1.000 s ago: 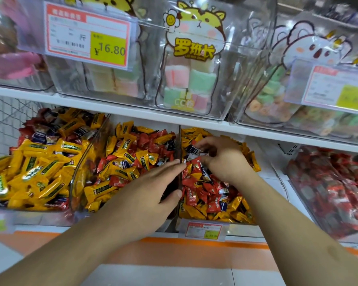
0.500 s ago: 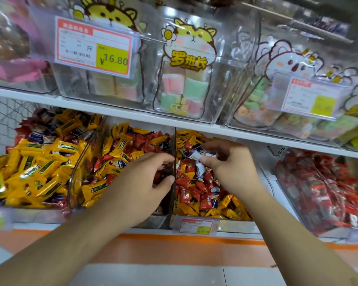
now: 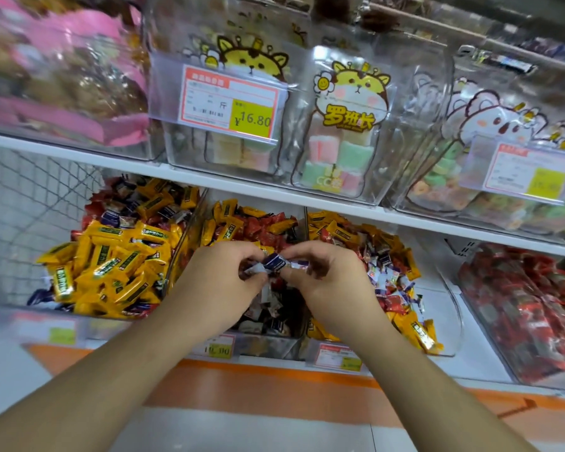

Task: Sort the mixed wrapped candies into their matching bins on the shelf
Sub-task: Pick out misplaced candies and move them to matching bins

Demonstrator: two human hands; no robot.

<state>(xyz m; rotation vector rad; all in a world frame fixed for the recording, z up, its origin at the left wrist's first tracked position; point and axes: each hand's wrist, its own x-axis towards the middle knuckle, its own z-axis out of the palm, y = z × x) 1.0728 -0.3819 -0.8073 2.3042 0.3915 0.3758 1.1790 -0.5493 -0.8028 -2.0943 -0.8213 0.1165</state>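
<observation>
My left hand (image 3: pixel 222 282) and my right hand (image 3: pixel 330 278) meet above the middle clear bin (image 3: pixel 268 345) on the lower shelf. Both pinch a small dark blue wrapped candy (image 3: pixel 274 263) with white twisted ends, held between their fingertips. Beneath them the middle bin holds red, yellow and dark candies. The left bin (image 3: pixel 118 259) is mostly yellow wrapped candies, with dark and red ones at the back. Yellow, red and white-blue candies are mixed in the right bin (image 3: pixel 402 282).
A clear bin of red packets (image 3: pixel 522 314) stands at the far right. The upper shelf (image 3: pixel 229 187) carries clear tubs of pastel sweets with price tags (image 3: pixel 229 101). A wire basket wall (image 3: pixel 30 203) is at the left. Orange shelf edging (image 3: pixel 274 373) runs below.
My right hand has lifted out of the right bin and moved left. My left hand has closed in on it, and both now pinch the dark blue candy. The camera moved closer.
</observation>
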